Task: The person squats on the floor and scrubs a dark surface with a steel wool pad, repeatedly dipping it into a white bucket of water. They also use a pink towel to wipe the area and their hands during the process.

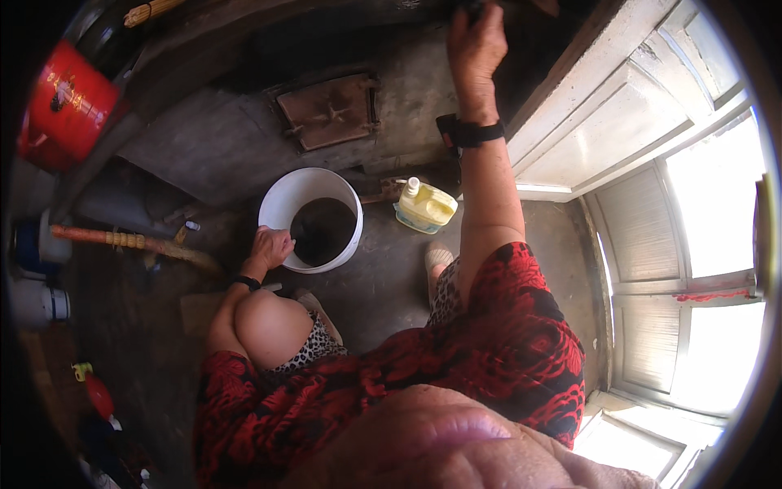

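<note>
My left hand (270,247) grips the near-left rim of a white plastic bucket (276,202), its fingers bent over the edge. Dark contents (324,232) fill the bucket's lower part; what they are cannot be made out. My right hand (479,52) reaches far up, above the dark masonry stove front. Its fingers are curled around a dark object (473,7), mostly cut off by the top of the picture and too dim to name. Both wrists wear dark bands.
A yellow jug with a white pump top (426,206) stands right of the bucket. Behind is a rusty metal stove door (330,112). A wooden-handled broom (131,239) lies left, below a red bucket (73,101). A white panelled door (602,131) borders the right.
</note>
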The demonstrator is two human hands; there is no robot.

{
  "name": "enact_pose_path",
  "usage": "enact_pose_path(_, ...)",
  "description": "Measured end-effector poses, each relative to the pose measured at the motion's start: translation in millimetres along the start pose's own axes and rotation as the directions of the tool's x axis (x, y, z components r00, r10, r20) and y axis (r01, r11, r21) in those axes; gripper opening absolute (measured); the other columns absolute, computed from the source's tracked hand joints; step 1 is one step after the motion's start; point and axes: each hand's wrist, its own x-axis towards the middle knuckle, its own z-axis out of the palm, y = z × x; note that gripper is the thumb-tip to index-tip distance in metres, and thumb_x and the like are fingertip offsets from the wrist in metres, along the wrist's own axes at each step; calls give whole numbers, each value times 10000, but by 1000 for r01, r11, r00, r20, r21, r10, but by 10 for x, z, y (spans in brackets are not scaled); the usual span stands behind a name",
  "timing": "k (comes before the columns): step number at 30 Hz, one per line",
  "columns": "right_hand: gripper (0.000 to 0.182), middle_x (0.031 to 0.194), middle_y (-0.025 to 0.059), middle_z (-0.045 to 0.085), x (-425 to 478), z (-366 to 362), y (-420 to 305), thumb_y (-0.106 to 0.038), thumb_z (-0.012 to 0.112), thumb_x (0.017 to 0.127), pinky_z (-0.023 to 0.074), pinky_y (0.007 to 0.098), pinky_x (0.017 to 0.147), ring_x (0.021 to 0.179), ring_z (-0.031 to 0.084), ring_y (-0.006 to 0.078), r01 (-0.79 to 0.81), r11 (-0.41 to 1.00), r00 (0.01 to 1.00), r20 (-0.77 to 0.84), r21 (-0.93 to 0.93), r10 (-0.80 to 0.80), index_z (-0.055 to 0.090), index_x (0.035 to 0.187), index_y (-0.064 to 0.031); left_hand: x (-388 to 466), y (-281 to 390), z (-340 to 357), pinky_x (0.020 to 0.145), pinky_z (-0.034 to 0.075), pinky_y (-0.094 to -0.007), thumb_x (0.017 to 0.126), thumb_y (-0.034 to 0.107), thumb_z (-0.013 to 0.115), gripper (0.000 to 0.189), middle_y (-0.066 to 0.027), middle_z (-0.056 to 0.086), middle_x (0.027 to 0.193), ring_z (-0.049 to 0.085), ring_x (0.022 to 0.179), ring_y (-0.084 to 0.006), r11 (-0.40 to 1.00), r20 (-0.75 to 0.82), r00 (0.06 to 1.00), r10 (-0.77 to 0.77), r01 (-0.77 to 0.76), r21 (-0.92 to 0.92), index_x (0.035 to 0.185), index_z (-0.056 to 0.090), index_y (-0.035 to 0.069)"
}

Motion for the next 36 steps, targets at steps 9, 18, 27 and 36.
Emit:
enact_pose_path(9, 413, 829, 152, 586, -285, 242, -382, -92, 714, 724, 520, 405, 639, 733, 612, 326, 231, 954, 968, 50, 191, -245, 564, 1096, 5, 25, 37, -9, 735, 426, -420, 831, 276, 654, 215, -80, 646, 654, 631, 655, -301, 1000, -17, 1000, 11, -11, 23, 697, 596, 119)
enact_pose_path(18, 250, 821, 216, 594, -364, 330, -329, -70, 662, 822, 500, 459, 605, 716, 598, 421, 127, 991, 992, -2, 50, -127, 546, 1035, -8, -70, 15, -108, 723, 420, -428, 829, 242, 645, 210, -98, 631, 638, 615, 642, -326, 1000, -39, 999, 16, -16, -17, 685, 575, 106)
enact_pose_path(27, 314, 932, 214, 634, -44, -83, 229, -31, 648, 824, 530, 464, 726, 854, 628, 400, -152, 988, 987, 58, -6, 152, 576, 1129, -8, 110, -5, 87, 729, 404, -458, 847, 271, 619, 221, -117, 624, 652, 608, 673, -347, 996, -69, 995, 65, -69, -52, 703, 569, 111)
enact_pose_path(36, 383, 911, 173, 632, -131, 120, -233, -67, 702, 751, 536, 425, 689, 805, 639, 367, 125, 979, 990, 50, 160, -135, 584, 1114, -42, -71, -48, -31, 698, 423, -444, 823, 249, 590, 159, -118, 634, 673, 619, 670, -345, 997, -107, 992, 67, -70, -24, 729, 602, 121)
